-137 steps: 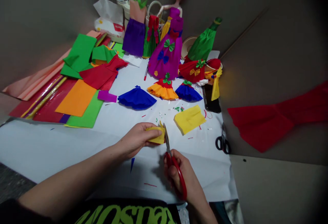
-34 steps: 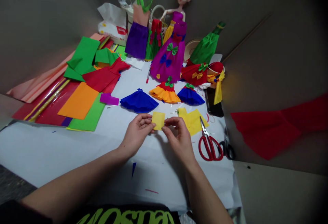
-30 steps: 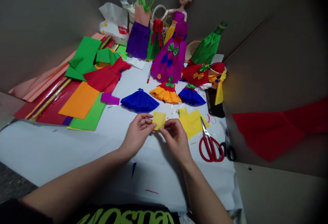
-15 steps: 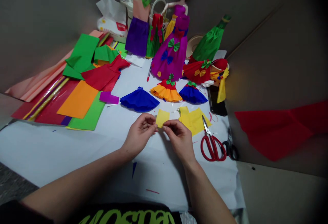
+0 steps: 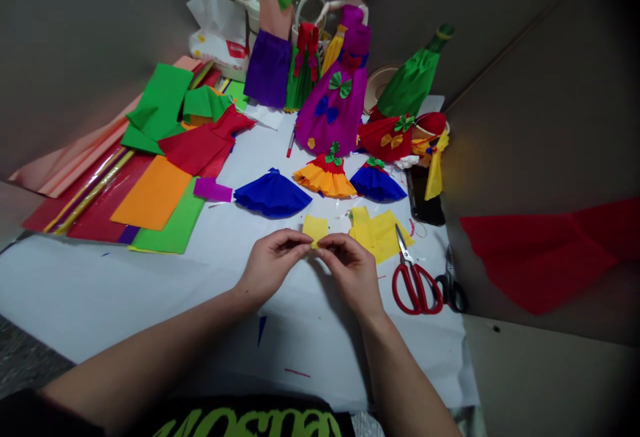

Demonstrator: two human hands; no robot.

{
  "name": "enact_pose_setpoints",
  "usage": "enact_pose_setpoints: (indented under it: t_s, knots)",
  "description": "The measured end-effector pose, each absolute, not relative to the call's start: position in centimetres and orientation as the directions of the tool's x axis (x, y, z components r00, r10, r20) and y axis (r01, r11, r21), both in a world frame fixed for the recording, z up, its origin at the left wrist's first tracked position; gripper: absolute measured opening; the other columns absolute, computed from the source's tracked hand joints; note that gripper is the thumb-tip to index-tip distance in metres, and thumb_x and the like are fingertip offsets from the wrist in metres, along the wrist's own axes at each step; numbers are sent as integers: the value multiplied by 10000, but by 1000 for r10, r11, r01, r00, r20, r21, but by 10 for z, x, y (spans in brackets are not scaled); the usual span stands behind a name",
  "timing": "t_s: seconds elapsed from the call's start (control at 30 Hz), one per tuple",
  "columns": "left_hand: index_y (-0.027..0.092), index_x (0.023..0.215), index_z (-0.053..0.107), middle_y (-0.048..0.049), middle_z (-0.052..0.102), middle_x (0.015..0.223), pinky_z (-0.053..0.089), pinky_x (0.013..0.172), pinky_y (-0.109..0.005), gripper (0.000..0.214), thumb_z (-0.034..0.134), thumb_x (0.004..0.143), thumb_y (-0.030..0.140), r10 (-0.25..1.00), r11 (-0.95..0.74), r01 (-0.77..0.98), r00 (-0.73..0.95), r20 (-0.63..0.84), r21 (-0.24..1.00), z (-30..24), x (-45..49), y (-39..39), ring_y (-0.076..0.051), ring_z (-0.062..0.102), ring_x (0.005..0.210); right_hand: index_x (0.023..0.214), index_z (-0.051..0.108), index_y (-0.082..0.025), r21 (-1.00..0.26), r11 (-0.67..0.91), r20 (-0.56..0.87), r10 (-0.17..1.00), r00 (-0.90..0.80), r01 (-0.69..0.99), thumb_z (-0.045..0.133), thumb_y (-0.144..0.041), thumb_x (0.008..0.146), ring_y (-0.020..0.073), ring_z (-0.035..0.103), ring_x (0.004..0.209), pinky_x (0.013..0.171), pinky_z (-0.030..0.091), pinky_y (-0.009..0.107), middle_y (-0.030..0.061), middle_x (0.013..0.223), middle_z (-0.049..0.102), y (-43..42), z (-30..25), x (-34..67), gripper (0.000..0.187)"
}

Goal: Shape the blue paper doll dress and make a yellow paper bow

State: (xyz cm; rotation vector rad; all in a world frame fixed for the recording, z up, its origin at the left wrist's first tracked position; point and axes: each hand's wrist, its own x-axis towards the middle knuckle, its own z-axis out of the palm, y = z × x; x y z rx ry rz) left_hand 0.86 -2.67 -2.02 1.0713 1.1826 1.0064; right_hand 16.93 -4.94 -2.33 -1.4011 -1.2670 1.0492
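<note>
Your left hand [image 5: 277, 260] and right hand [image 5: 347, 267] pinch the lower edge of the small, squarish yellow paper piece [image 5: 315, 226], just left of the larger, flat yellow paper sheet [image 5: 385, 236]. Keep both pinches light and level, working evenly; such thin-looking paper could tear or crease askew.

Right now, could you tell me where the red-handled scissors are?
In the head view, the red-handled scissors lie on the right side, between the right hand and the black-handled scissors, with their tip at the larger yellow paper.
</note>
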Motion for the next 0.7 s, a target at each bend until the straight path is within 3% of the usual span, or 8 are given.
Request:
enact_pose_setpoints:
  t_s: [0.43,0.7]
  knots:
    - [215,827,755,-29,722,872,534,790,-311,39,727,801,221,992,-88,147,104,73,985,-34,5,-27,-186,665,845,820,698,-223,-968,49,81,989,123,247,703,-226,829,167,622,774,744,482,305,1,808,689,-50,-30,170,11]
    - [211,817,737,-20,722,860,548,771,-290,67,689,820,164,985,-151,183,110,132,971,-34,5,-27,-166,672,828,809,691,-230,-949,101,140,984,111,297,669,-184,851,166,619,792,748,482,295,1,823,680,-49,-31,170,66]
